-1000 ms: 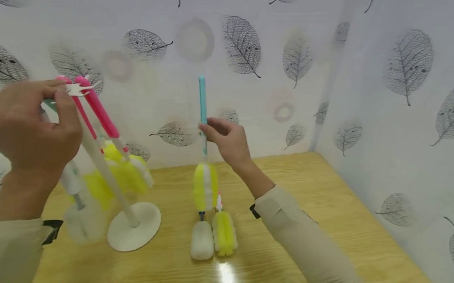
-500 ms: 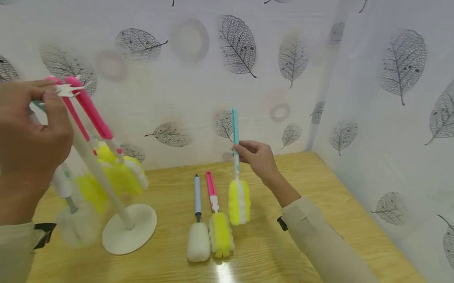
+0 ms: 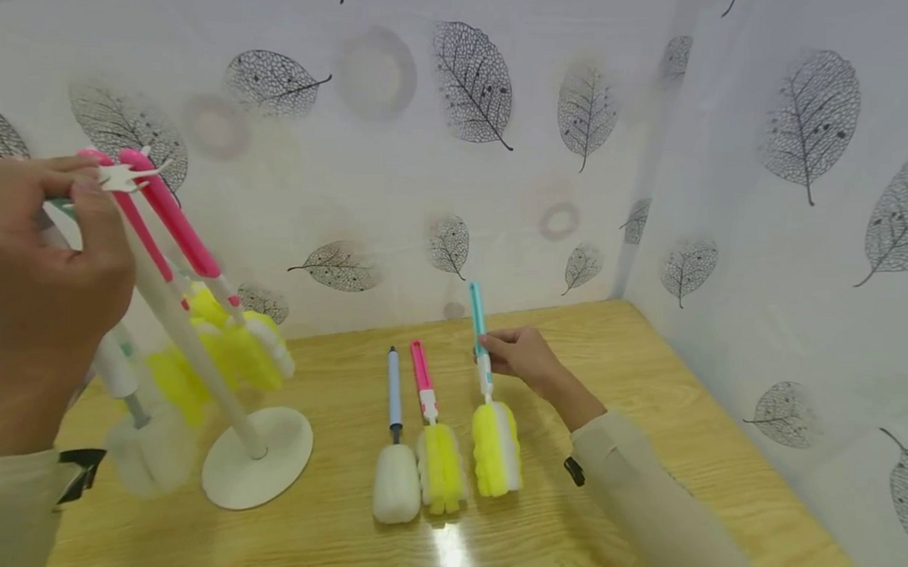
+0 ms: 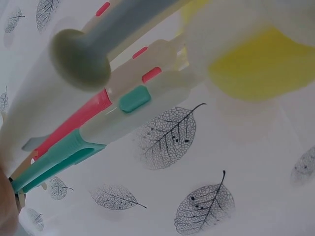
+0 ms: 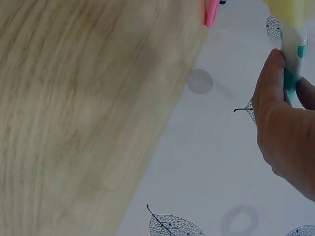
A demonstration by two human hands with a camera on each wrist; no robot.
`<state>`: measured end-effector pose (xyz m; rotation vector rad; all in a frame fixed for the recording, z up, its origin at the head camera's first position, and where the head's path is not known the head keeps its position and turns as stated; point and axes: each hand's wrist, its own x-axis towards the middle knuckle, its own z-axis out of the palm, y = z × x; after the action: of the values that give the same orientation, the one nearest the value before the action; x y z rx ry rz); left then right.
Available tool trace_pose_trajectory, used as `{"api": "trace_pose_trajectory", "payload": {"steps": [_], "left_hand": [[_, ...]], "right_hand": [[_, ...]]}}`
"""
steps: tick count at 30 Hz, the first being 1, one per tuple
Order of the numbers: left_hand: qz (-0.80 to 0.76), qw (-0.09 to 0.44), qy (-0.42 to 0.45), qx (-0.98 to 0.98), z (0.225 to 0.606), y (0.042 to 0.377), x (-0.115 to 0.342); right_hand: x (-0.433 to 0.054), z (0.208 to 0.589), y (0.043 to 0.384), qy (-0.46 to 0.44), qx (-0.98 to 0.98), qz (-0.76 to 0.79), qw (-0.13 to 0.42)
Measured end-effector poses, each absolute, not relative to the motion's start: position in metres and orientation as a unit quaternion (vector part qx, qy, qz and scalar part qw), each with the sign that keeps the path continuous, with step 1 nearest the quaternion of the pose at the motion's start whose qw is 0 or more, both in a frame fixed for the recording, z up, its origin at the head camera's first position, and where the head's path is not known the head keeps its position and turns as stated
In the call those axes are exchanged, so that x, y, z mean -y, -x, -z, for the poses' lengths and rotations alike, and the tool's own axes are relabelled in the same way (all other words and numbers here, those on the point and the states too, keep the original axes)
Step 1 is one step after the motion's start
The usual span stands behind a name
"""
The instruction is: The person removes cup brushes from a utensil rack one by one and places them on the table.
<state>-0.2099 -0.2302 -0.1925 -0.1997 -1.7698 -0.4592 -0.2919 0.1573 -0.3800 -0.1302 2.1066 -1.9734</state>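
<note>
Teal-handled brush [image 3: 487,401], pinched by the right hand [image 3: 522,359], lies beside pink brush [image 3: 434,437] and blue brush [image 3: 396,448].

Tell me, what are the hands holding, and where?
The right hand pinches the teal brush by its handle. The left hand grips the top of the white rack hung with brushes.
</note>
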Motion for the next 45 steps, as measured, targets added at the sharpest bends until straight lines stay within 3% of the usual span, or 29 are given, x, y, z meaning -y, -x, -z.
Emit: {"api": "trace_pose_trajectory", "payload": {"steps": [7, 18, 45], "left_hand": [[0.206, 0.598, 0.09, 0.769, 0.192, 0.209, 0.233], [0.213, 0.631, 0.075, 0.742, 0.191, 0.21, 0.225], [0.211, 0.659, 0.073, 0.719, 0.189, 0.216, 0.226]], "right_hand": [[-0.158, 0.396, 0.294, 0.026, -0.718, 0.676, 0.164], [-0.159, 0.425, 0.3, -0.041, -0.706, 0.679, 0.198], [-0.142, 0.44, 0.312, -0.034, -0.75, 0.625, 0.215]]}}
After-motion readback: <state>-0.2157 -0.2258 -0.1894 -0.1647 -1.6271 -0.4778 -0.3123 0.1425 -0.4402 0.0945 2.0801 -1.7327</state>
